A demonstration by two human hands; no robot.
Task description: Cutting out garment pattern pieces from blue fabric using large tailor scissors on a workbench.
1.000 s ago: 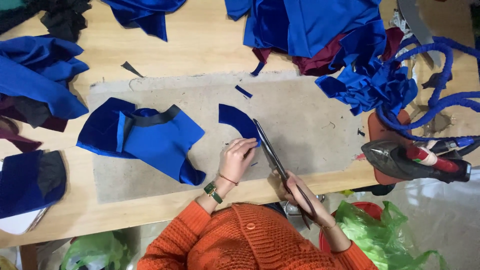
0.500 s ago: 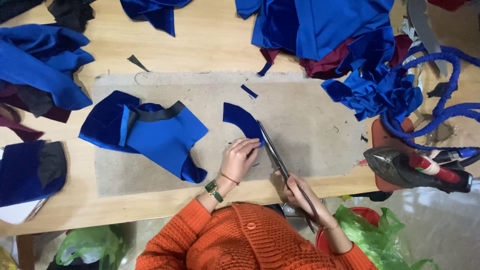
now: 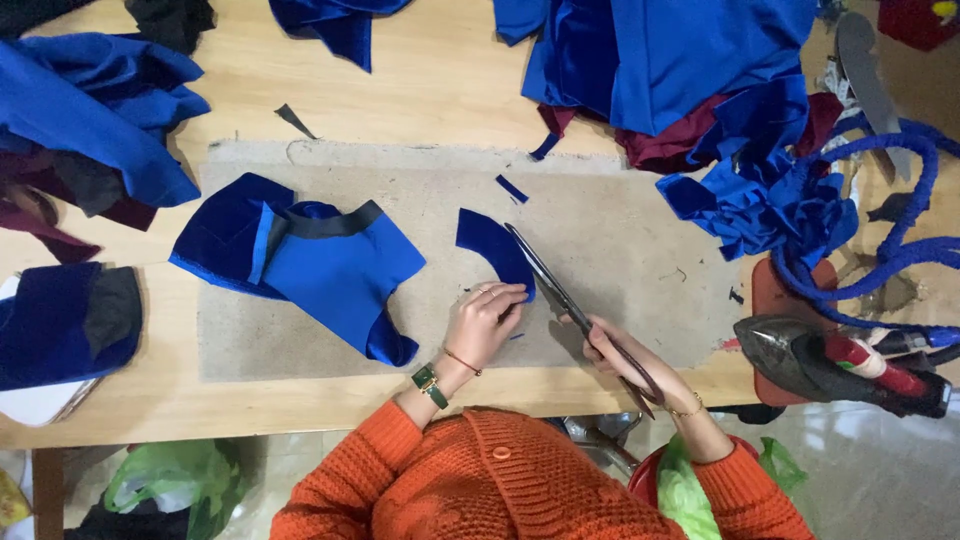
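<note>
On the grey mat, left hand (image 3: 483, 322) presses flat on blue piece (image 3: 492, 247); right hand (image 3: 628, 358) grips scissors (image 3: 570, 300), blades nearly closed.

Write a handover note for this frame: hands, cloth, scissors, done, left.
Left hand: fingers pressed flat on the near end of the curved blue piece, pinning it to the grey mat.
Right hand: holds the scissors, blades along the right edge of the piece, tips pointing away from the person.
Nearby: folded blue cloth left on the mat, blue pile far right, iron at the right table edge.
Done: the piece is cut to a curve; small blue offcuts lie on the mat.
Left: the right edge appears to be mid-trim.
</note>
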